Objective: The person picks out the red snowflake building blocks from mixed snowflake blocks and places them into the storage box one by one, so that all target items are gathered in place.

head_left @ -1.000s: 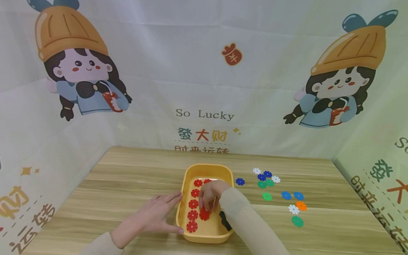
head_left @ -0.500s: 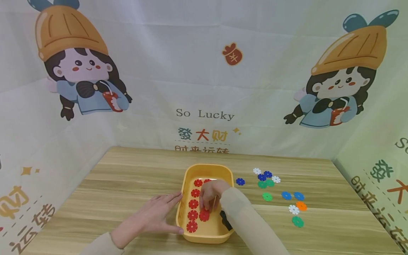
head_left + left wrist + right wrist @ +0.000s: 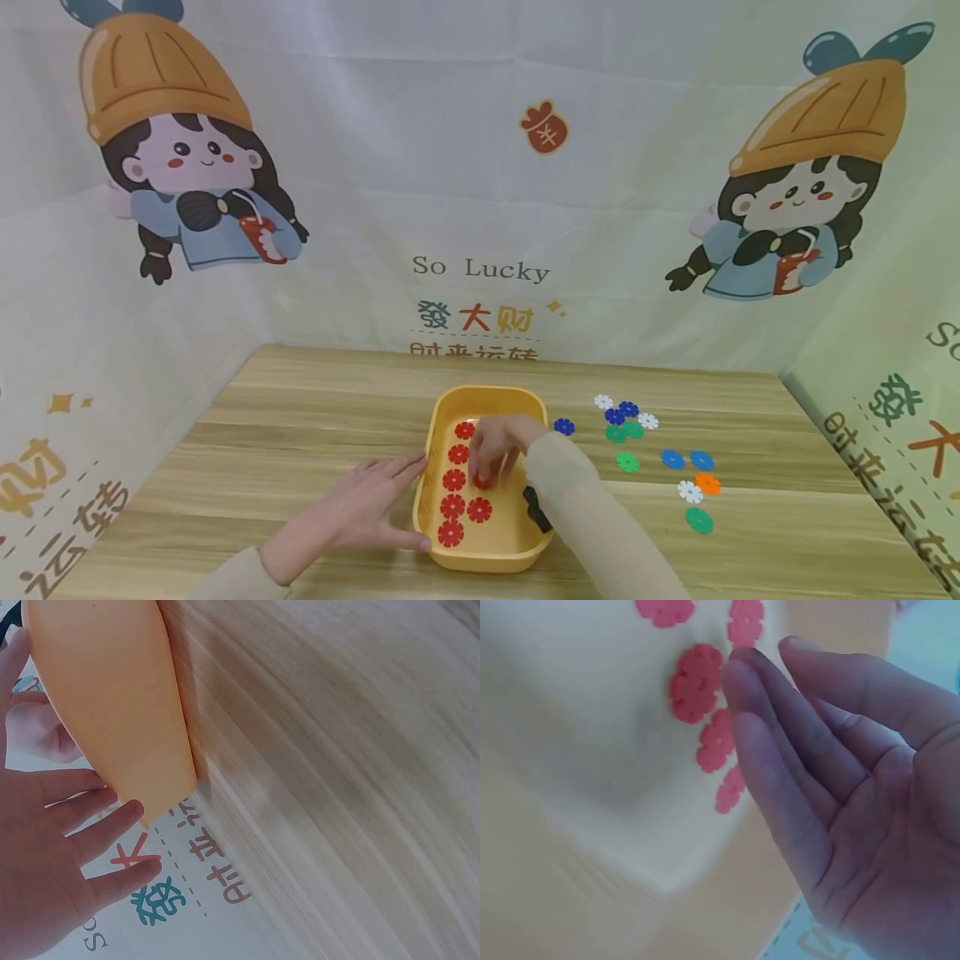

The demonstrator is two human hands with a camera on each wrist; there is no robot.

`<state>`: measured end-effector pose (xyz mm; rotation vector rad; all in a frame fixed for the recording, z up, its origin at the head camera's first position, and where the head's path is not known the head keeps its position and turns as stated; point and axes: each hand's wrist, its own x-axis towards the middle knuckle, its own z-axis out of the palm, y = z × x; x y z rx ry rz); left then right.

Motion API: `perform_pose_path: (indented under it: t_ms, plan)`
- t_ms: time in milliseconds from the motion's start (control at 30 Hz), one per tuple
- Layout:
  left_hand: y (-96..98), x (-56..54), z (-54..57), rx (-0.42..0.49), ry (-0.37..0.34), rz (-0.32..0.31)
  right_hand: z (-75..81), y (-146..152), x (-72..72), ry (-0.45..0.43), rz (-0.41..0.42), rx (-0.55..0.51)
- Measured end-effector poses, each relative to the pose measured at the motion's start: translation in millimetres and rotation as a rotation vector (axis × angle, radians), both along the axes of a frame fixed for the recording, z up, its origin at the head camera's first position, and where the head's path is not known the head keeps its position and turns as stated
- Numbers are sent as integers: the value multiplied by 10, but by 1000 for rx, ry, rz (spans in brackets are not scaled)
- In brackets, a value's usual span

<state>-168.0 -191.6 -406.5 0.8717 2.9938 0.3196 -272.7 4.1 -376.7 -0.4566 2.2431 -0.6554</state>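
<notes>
In the head view, my left hand [image 3: 363,504] rests its straight fingers and thumb against the left side of an orange-yellow tray [image 3: 483,562]. Inside it, red notched plastic discs [image 3: 452,506] lie in a column along the left. My right hand [image 3: 501,446] reaches in, its fingertips right at another red disc [image 3: 696,682] of a second column. The right wrist view shows the fingers long and only slightly bent, with the thumb apart from them. A red disc [image 3: 480,510] lies nearer the front. The right hand hides part of the second column in the head view.
Right of the tray, loose notched discs lie on the wooden table [image 3: 315,400]: dark blue [image 3: 565,427], white [image 3: 691,492], green [image 3: 700,521], blue [image 3: 672,459] and orange [image 3: 707,483]. A printed cloth [image 3: 360,167] encloses the table's back and sides. A black item [image 3: 536,510] sits at the right wrist.
My right hand has shifted slightly from the front red disc toward the far end, onto the disc behind it. The front disc now lies uncovered. My left hand stays in place.
</notes>
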Motion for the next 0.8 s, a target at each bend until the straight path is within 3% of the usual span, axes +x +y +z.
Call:
perform_pose_path:
  t_ms: [400,800]
  plan:
    - [4,-7,4,0,-6,3,245,214,-164,19,49,-85]
    - [3,-1,0,-9,-1,-1,281,647,-220,62,10,-137]
